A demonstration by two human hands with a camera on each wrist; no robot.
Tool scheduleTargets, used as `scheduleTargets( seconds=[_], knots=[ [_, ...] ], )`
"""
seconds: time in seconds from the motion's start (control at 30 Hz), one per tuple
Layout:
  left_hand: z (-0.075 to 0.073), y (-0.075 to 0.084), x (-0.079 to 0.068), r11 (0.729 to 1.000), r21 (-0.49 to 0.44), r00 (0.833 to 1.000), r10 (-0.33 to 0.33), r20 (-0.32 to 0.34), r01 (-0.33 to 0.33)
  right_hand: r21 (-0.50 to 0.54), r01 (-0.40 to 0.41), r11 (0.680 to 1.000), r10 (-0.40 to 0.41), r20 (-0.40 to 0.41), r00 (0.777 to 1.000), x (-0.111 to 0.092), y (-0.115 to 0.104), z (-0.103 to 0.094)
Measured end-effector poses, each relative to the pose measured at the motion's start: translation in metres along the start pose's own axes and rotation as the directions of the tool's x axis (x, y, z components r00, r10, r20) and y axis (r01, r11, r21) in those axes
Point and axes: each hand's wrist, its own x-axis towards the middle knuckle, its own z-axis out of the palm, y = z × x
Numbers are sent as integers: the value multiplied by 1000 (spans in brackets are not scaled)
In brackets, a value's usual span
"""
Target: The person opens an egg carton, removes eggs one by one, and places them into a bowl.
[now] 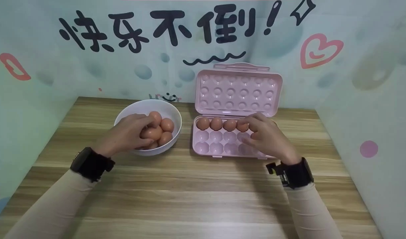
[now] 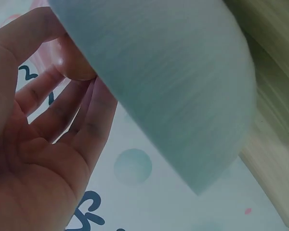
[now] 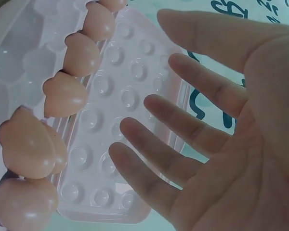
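Observation:
A white bowl [image 1: 123, 114] at the left holds several brown eggs. My left hand [image 1: 128, 132] reaches over its rim, thumb and fingers round one egg [image 1: 151, 133]. In the left wrist view that egg [image 2: 77, 61] shows between thumb and fingers, partly hidden behind the bowl's side. A pink egg carton [image 1: 206, 154] stands open, with brown eggs [image 1: 216, 123] along its back row. Over the carton's right part is my right hand [image 1: 267, 134], fingers spread and relaxed, holding nothing. More eggs [image 3: 26, 144] at that end appear in the right wrist view, mostly hidden by the hand in the head view.
The carton's raised lid [image 1: 237, 91] leans by the back wall cloth [image 1: 169, 76], which carries dark lettering. Both stand on a wood-grain table [image 1: 189, 192]. Similar pale cloth covers the sides. Each wrist wears a black strap with a camera [image 1: 90, 164].

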Motion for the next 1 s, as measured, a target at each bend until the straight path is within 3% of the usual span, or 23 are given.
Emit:
scheduleTargets(
  seconds=[0.23, 0.7, 1.0],
  knots=[
    [0, -3, 0, 999, 5, 999, 32, 26, -32, -25, 9, 1000, -9, 6, 1000, 0, 3, 1],
    [-1, -2, 0, 1000, 0, 998, -16, 61, 16, 23, -29, 999, 28, 31, 999, -1, 4, -3],
    [-8, 6, 0, 998, 16, 998, 60, 29, -60, -39, -11, 999, 11, -9, 1000, -7, 15, -10]
  ],
)
